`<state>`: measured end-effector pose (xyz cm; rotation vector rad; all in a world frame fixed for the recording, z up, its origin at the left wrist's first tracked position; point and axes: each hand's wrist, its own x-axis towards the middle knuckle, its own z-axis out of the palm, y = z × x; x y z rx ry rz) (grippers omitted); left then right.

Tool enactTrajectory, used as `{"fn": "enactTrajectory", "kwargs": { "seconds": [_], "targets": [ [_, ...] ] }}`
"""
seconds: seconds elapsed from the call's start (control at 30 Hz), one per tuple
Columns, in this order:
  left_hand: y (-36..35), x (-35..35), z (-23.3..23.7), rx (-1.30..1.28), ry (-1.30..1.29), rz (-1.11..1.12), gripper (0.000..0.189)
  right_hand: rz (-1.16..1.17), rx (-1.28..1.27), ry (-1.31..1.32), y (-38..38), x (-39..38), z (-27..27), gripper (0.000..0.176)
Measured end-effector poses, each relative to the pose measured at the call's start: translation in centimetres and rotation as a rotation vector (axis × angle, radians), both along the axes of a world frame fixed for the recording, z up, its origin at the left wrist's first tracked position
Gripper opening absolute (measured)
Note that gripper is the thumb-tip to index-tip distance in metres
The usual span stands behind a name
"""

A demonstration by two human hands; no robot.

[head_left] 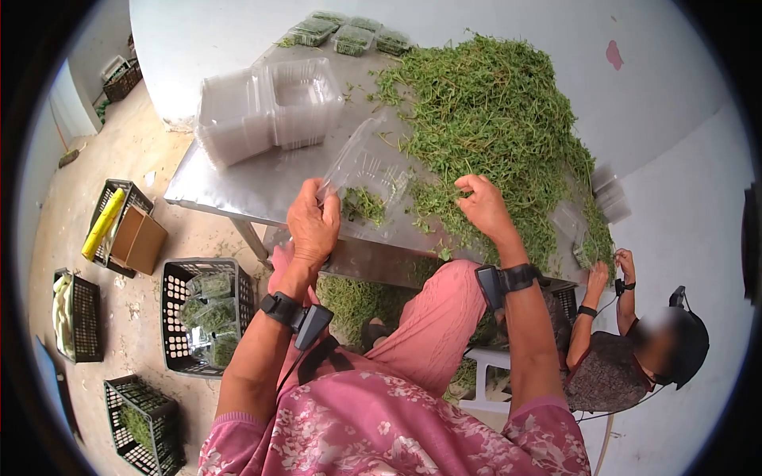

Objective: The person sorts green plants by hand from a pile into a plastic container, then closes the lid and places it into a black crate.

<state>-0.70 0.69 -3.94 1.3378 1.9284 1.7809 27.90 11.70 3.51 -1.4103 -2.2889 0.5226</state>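
Black plastic crates stand on the floor at far left, and the nearest one (205,316) holds packed clear tubs of greens. Above it begins the steel table (262,186), with a stack of empty clamshell boxes (266,107) on its left part and a few filled boxes (349,36) at the far end. Just right of the stack, our left hand (312,226) is closed on the near corner of an open clamshell (369,170). The thumb lies on top and the fingers curl under the rim, so the box is tipped up off the table. Its length runs away from this hand, up and to the right, and its far edge almost meets the greens. A small tuft of herb sprigs (363,204) already lies in the lower half, just beside our thumb. Further right, close to the box but apart from it, our right hand (482,206) rests on the near edge of the herb heap (500,119). Its fingers are bent down, tips among the stems, and we cannot tell whether they have caught any. The box therefore lies to the left of this hand, level with it, and the heap spreads away behind and to the right. The right hand is the nearer one to the loose herbs. At the far right edge, a co-worker's hand (625,262) picks at the same heap.
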Motion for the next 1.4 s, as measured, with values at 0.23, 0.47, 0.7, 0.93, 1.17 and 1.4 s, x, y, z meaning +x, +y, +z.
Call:
{"fn": "enactTrajectory", "kwargs": {
  "seconds": [0.23,0.47,0.7,0.93,1.17,1.4],
  "targets": [
    [0.4,0.0,-0.8,0.092,0.051,0.025,0.016,0.034,0.125,-0.213,1.1,0.1,-2.4,0.028],
    [0.1,-0.1,-0.3,0.004,-0.005,-0.017,0.017,-0.032,0.056,-0.043,1.0,0.2,-1.7,0.019],
    [0.2,-0.1,-0.5,0.029,-0.007,-0.016,0.018,-0.072,0.036,0.069,0.3,-0.9,0.6,0.022],
    [0.1,-0.2,-0.5,0.007,-0.009,-0.024,0.018,0.161,-0.122,0.067,-2.3,-2.7,1.8,0.025],
    [0.0,-0.1,-0.4,0.008,-0.019,-0.033,0.018,0.090,-0.019,0.003,-1.9,-1.6,1.7,0.027],
    [0.1,-0.1,-0.4,0.001,-0.006,-0.018,0.018,0.082,0.048,-0.072,-1.4,-2.0,-0.2,0.032]
  ]
}}
